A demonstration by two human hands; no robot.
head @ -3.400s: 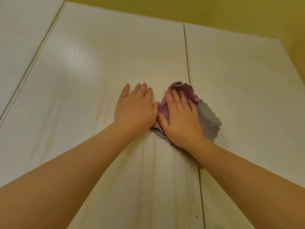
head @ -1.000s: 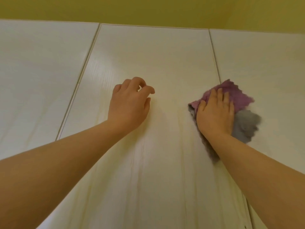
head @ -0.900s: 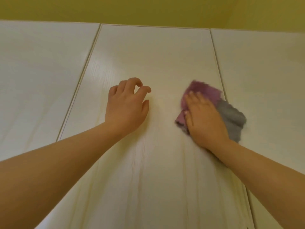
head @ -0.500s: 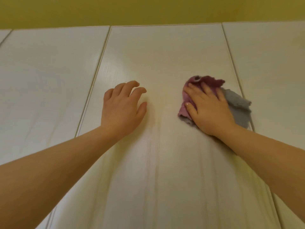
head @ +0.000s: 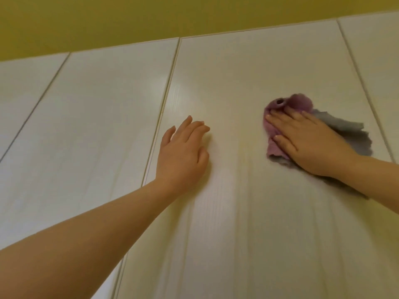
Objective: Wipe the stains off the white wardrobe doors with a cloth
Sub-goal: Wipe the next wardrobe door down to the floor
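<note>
My right hand (head: 308,143) presses flat, fingers straight, on the crumpled purple-and-grey cloth (head: 298,103) at the white wood-grain wardrobe door's (head: 248,212) right side to scrub, while my left hand (head: 183,152), loose-fingered and empty, braces me.

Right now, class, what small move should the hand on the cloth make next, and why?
Probably slide the right hand and the purple-and-grey cloth a little leftward: a faint yellowish streak runs down the wardrobe door between the cloth and the left hand, which rests on the same door.
</note>
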